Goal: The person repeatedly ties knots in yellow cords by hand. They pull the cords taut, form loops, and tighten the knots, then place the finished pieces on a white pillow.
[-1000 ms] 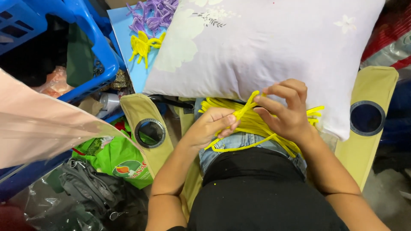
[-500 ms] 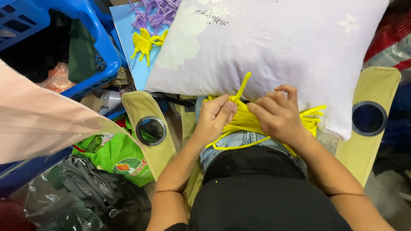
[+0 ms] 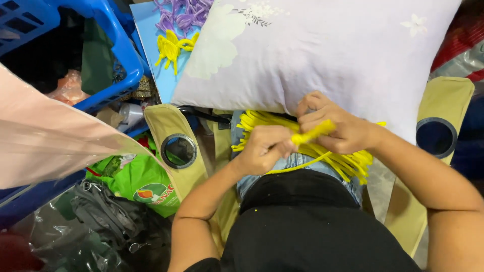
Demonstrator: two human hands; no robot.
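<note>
- Pinching a short yellow pipe cleaner (image 3: pixel 312 135), the left hand (image 3: pixel 263 150) and the right hand (image 3: pixel 337 126) meet over the lap in the head view; both hands are closed tightly on it, the left at its lower end, the right at its upper end.
- Left hand: fingers curled into a near fist, thumb and forefinger tips at the grip point. Right hand: fingers (image 3: pixel 311 112) folded over the strand from above, knuckles toward the pillow.
- Directly beneath the grip lies a bundle of yellow pipe cleaners (image 3: pixel 333 158), spread across the lap on blue denim; some ends (image 3: pixel 244 132) fan out to the left of the left hand.
- Just beyond the grip, a pale lilac pillow (image 3: pixel 322 50) rests on the knees, its lower edge touching the right hand's knuckles.
- Left of the grip: a tan chair arm with a round cup holder (image 3: pixel 179 150). Right of the grip, well apart: a second cup holder (image 3: pixel 436 137).
- Far left and up from the grip: a light-blue board (image 3: pixel 147 30) carrying finished yellow shapes (image 3: pixel 171 46) and purple shapes (image 3: pixel 181 14), beside a blue plastic crate (image 3: pixel 118 55).
- Lower left of the grip: a green bag (image 3: pixel 141 184) on the floor, with a pink sheet (image 3: pixel 50 141) above it.
</note>
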